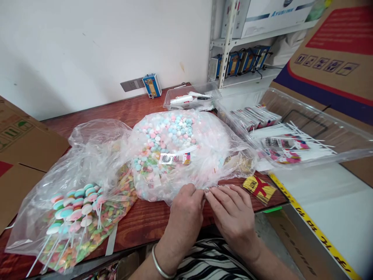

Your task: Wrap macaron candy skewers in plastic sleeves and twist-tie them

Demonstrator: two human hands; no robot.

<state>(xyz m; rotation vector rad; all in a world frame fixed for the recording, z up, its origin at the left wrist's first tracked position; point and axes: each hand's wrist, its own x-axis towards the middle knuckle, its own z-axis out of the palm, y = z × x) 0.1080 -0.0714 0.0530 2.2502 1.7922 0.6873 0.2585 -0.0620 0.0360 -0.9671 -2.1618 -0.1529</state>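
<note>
My left hand [186, 212] is closed at the table's front edge, thumb and fingers pinched together. Its fingertips meet those of my right hand [234, 217], whose fingers are bent and pressed together. Whatever lies between them is hidden; a thin clear edge shows at the right fingertips. Just beyond is a large clear bag of pastel candies [177, 128], with a printed card [175, 158] on a white stick on top. Left of it, a clear bag of gummy candies [101, 237] has several striped candy lollipops [75, 206] on it. A yellow-and-red packet of twist ties [259, 189] lies beside my right hand.
A clear tray [344, 134] at right holds printed cards and white sticks. Behind the candy is a smaller clear tray [215, 93] with a white tube and pens. Cardboard boxes [37, 136] flank the table; a metal shelf [225, 42] stands at the back.
</note>
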